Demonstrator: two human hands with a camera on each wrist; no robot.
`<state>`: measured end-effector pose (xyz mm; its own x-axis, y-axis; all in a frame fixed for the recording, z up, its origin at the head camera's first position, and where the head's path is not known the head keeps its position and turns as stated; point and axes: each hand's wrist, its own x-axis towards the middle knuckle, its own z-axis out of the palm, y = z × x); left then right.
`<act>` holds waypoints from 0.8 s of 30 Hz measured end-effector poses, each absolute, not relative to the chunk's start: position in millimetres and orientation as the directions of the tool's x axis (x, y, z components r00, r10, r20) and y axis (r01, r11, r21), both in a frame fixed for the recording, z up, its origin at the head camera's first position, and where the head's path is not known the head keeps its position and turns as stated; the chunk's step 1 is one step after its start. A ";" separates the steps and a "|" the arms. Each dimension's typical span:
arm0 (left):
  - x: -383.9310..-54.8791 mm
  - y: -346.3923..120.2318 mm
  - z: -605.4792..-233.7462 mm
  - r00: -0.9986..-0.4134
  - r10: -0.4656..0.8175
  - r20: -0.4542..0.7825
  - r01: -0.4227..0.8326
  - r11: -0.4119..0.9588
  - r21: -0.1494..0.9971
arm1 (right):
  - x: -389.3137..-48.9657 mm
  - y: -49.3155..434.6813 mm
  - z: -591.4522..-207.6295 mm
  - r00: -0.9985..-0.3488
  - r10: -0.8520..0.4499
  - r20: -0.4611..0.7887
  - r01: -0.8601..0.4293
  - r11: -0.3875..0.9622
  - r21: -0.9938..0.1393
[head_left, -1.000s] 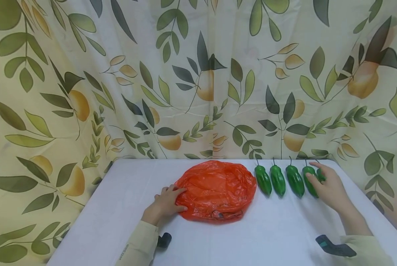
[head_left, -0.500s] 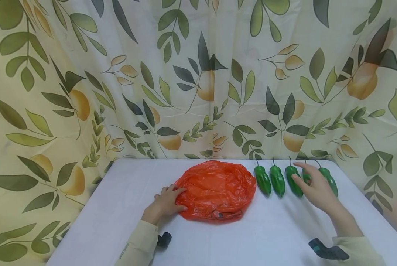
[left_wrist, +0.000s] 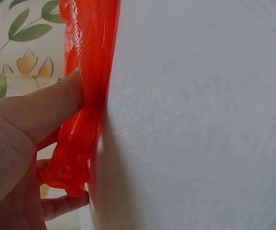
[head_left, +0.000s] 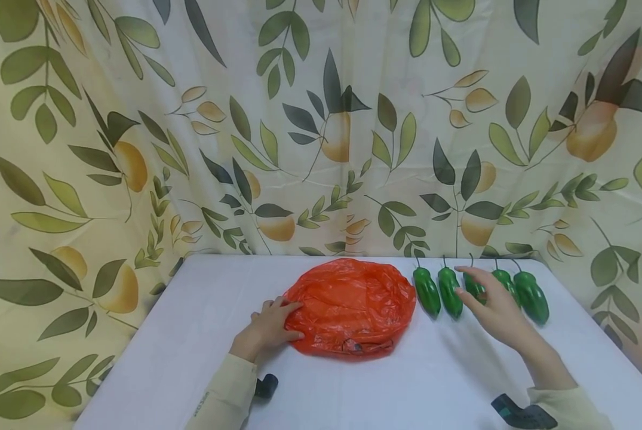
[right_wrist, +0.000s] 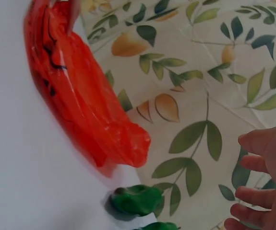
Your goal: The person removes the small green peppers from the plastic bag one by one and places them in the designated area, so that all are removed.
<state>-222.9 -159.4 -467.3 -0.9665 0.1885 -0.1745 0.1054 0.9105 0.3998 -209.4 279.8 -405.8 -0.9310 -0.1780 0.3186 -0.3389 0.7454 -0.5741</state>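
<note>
A crumpled red plastic bag [head_left: 347, 307] lies spread on the white table, also plain in the left wrist view as red film [left_wrist: 94, 57]. At its left end my left hand [head_left: 269, 328] holds the bag, thumb and fingers on either side of that edge. Several green peppers [head_left: 427, 292] with thin stems lie in a row right of the bag. Over the row's middle hovers my right hand [head_left: 495, 310], fingers spread and holding nothing; it partly covers a pepper [head_left: 473, 286]. The right wrist view shows the right hand [right_wrist: 262, 184] apart from a green pepper [right_wrist: 137, 199].
A leaf-and-fruit patterned curtain [head_left: 347, 131] hangs right behind the table [head_left: 353, 394]. The far edge of the table runs close behind the peppers' stems. A dark band with a device [head_left: 522, 412] sits at the right wrist, and another [head_left: 267, 387] at the left.
My right hand has moved left along the pepper row, from the rightmost peppers to the middle, uncovering the right-hand ones. My left hand and the red bag stay put.
</note>
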 end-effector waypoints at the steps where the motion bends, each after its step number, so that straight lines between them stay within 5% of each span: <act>1: -222.9 -159.4 -466.9 -0.966 0.190 -0.174 0.106 0.909 0.403 | -208.9 277.1 -405.8 -0.934 -0.181 0.309 -0.336 0.745 -0.577; 24: -218.6 -164.0 -448.4 -0.974 0.155 -0.163 0.065 0.889 0.454 | -205.8 250.1 -417.9 -0.935 -0.238 0.264 -0.351 0.727 -0.589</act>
